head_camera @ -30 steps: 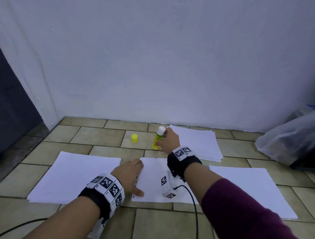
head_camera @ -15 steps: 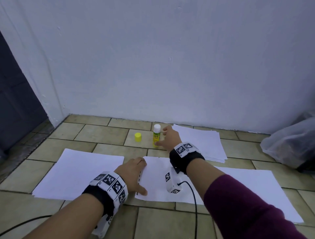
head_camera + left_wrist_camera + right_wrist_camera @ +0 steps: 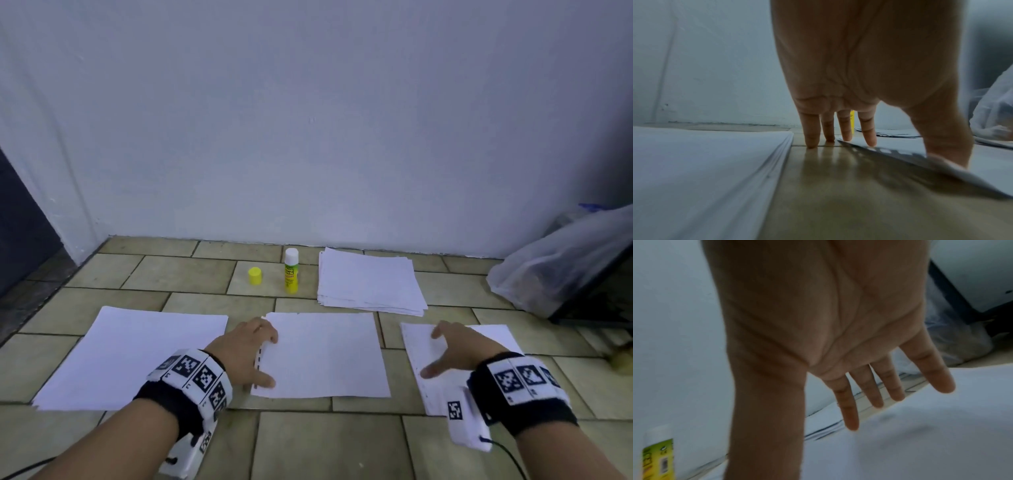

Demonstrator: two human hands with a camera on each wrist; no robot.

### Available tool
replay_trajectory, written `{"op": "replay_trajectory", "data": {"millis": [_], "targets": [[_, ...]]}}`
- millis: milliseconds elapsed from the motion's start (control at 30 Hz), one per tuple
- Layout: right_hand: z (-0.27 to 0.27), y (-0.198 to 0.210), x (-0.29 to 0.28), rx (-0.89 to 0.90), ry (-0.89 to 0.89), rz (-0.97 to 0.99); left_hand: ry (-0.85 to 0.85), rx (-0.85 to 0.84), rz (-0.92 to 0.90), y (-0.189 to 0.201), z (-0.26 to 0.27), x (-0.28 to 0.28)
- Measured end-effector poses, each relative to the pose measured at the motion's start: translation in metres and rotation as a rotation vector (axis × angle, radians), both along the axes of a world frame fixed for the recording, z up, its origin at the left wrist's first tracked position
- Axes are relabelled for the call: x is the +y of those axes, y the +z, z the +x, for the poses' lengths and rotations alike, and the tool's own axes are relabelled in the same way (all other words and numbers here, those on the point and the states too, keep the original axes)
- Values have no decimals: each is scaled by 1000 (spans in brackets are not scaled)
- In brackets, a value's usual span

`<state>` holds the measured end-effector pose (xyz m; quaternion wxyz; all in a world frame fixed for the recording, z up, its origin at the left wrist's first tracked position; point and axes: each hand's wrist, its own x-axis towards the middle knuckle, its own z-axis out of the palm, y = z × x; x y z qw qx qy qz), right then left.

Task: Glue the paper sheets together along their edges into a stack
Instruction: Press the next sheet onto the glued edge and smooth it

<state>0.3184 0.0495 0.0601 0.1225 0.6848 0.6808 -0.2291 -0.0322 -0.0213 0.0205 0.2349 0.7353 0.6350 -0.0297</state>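
Note:
A white middle sheet [image 3: 325,353] lies on the tiled floor. My left hand [image 3: 265,359] presses its left edge with straight fingers [image 3: 867,129] and the thumb; that edge lifts slightly at the near corner. My right hand [image 3: 435,353] is spread open, fingers [image 3: 875,394] straight, over the left part of a right sheet [image 3: 493,337] and holds nothing. A thick paper stack [image 3: 130,356] lies at the left, another stack [image 3: 370,281] farther back. The uncapped yellow glue stick [image 3: 291,270] stands upright beside its yellow cap [image 3: 255,275].
A white wall [image 3: 308,137] closes the far side. A clear plastic bag [image 3: 561,263] and a dark object [image 3: 603,298] sit at the right. A dark opening [image 3: 20,222] is at the left. Wrist cables trail toward me.
My right hand let go of the glue stick, which now stands upright, and moved back and right over the right sheet. The left hand stayed on the middle sheet's edge.

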Motion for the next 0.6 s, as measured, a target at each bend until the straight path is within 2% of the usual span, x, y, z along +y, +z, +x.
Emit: {"op": "replay_trajectory", "data": {"millis": [233,400,500,600], "targets": [[11,-17,-23,10,22,76,16,14,34,-2,10,-9],[21,-17,-24,81,4,122,6,18,-23,0,11,-7],[23,-14,-23,62,9,230,-36,95,-25,2,14,-6],[30,-13,-23,68,-59,426,-72,117,-34,3,18,-4]]}}
